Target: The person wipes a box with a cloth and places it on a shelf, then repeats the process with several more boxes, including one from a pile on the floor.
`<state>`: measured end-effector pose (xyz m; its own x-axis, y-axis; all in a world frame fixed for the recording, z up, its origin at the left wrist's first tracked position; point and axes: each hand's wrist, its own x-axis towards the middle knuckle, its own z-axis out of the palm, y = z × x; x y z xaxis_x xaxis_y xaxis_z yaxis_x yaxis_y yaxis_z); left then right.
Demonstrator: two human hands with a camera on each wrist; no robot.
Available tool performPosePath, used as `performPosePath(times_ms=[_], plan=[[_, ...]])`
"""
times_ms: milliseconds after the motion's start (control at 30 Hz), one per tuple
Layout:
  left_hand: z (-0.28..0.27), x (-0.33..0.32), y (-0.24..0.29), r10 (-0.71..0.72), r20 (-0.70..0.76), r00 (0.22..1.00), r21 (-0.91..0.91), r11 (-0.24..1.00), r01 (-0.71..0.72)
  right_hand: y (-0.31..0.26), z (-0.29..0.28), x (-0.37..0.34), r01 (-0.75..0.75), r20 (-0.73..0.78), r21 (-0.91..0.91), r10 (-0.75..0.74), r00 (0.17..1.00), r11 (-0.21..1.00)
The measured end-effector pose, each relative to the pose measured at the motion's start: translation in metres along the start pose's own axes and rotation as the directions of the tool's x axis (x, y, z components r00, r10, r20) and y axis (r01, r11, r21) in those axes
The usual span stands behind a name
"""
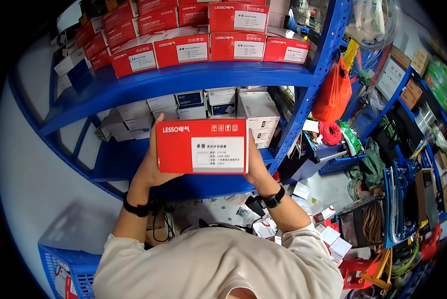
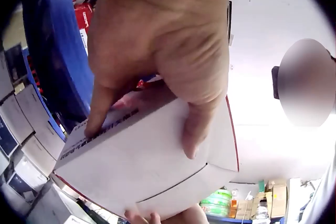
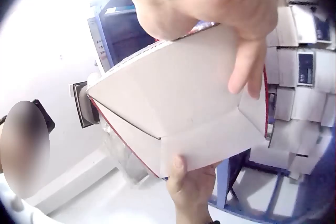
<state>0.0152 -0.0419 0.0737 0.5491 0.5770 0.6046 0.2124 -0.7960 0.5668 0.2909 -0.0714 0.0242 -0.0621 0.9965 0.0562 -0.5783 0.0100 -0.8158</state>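
Observation:
A red cardboard box (image 1: 203,149) with a white printed label (image 1: 218,154) is held up in front of the blue shelf unit. My left hand (image 1: 156,169) grips its left end, and my right hand (image 1: 255,164) grips the right end. In the left wrist view, thumb and fingers of the left hand (image 2: 163,45) straddle the box's white underside (image 2: 142,166). The right wrist view has the right hand (image 3: 210,3) curled over an edge of the white cardboard face (image 3: 178,82), with flap seams showing. The box's far side is hidden.
Similar red boxes (image 1: 181,50) fill the upper blue shelf (image 1: 183,74). White boxes (image 1: 258,109) are stacked on the level below. An orange bag (image 1: 333,92) hangs off the right post. A blue basket (image 1: 69,259) stands lower left, and cartons (image 1: 335,244) litter the floor at right.

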Motion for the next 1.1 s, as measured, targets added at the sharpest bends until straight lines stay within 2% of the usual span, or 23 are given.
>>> performPosePath(times_ms=[67, 133, 200, 300, 367, 467, 533, 567, 600, 667, 733, 800, 867, 933, 1000, 1067, 1100], plan=[[0.004, 0.013, 0.001, 0.015, -0.027, 1.000, -0.017, 1.000, -0.016, -0.010, -0.008, 0.007, 0.004, -0.009, 0.002, -0.004, 1.000, 1.000], [0.015, 0.028, 0.002, 0.029, -0.058, 0.998, -0.032, 0.999, -0.031, -0.017, -0.023, 0.016, 0.132, -0.029, -0.048, -0.133, 0.991, 0.990], [0.031, 0.043, 0.004, 0.052, -0.131, 0.990, -0.020, 0.998, -0.055, -0.034, -0.025, 0.016, 0.128, -0.128, -0.053, -0.134, 0.983, 0.990], [0.044, 0.064, 0.017, 0.054, -0.102, 0.993, -0.022, 0.998, -0.057, -0.044, -0.037, 0.019, 0.256, -0.132, -0.054, -0.261, 0.956, 0.965], [0.050, 0.073, 0.014, 0.099, -0.072, 0.992, 0.008, 0.995, -0.099, -0.047, -0.046, 0.019, 0.249, -0.162, -0.032, -0.251, 0.954, 0.968], [0.057, 0.077, 0.014, 0.079, -0.045, 0.996, -0.044, 0.996, -0.081, -0.047, -0.058, 0.019, 0.230, -0.215, -0.007, -0.226, 0.950, 0.973], [0.061, 0.076, 0.011, 0.084, -0.038, 0.996, -0.041, 0.995, -0.086, -0.036, -0.077, 0.026, 0.279, -0.207, 0.036, -0.266, 0.941, 0.960], [0.059, 0.072, 0.010, 0.084, -0.033, 0.996, -0.027, 0.996, -0.085, -0.038, -0.070, 0.022, 0.276, -0.239, 0.117, -0.243, 0.940, 0.954], [0.055, 0.068, 0.012, 0.067, -0.047, 0.997, -0.002, 0.998, -0.067, -0.036, -0.071, 0.021, 0.265, -0.194, 0.124, -0.239, 0.951, 0.956], [0.051, 0.062, 0.017, 0.081, -0.056, 0.995, 0.049, 0.996, -0.078, -0.033, -0.063, 0.022, 0.245, -0.168, 0.038, -0.235, 0.957, 0.969], [0.043, 0.054, 0.016, 0.068, -0.070, 0.995, 0.043, 0.997, -0.066, -0.032, -0.050, 0.020, 0.178, -0.209, 0.018, -0.170, 0.963, 0.984], [0.035, 0.045, 0.016, 0.061, -0.096, 0.994, 0.016, 0.998, -0.059, -0.025, -0.042, 0.027, 0.174, -0.110, 0.034, -0.170, 0.979, 0.984], [0.021, 0.035, 0.020, 0.031, -0.115, 0.993, 0.021, 0.999, -0.029, -0.016, -0.027, 0.034, 0.172, -0.092, 0.009, -0.170, 0.981, 0.985], [0.002, 0.029, 0.039, 0.035, -0.114, 0.993, 0.208, 0.978, -0.010, -0.007, -0.008, 0.043, 0.140, -0.122, 0.069, -0.131, 0.984, 0.988], [-0.012, 0.015, 0.038, 0.020, -0.139, 0.990, 0.237, 0.971, 0.014, 0.003, 0.002, 0.054, 0.069, 0.061, -0.051, -0.066, 0.996, 0.996], [-0.028, 0.006, 0.065, -0.108, -0.121, 0.987, 0.222, 0.966, 0.133, 0.022, 0.019, 0.061, -0.007, 0.054, 0.086, 0.002, 0.999, 0.996], [-0.031, 0.006, 0.065, -0.111, -0.125, 0.986, 0.233, 0.963, 0.138, 0.023, 0.023, 0.065, -0.011, 0.065, 0.092, 0.005, 0.998, 0.996]])
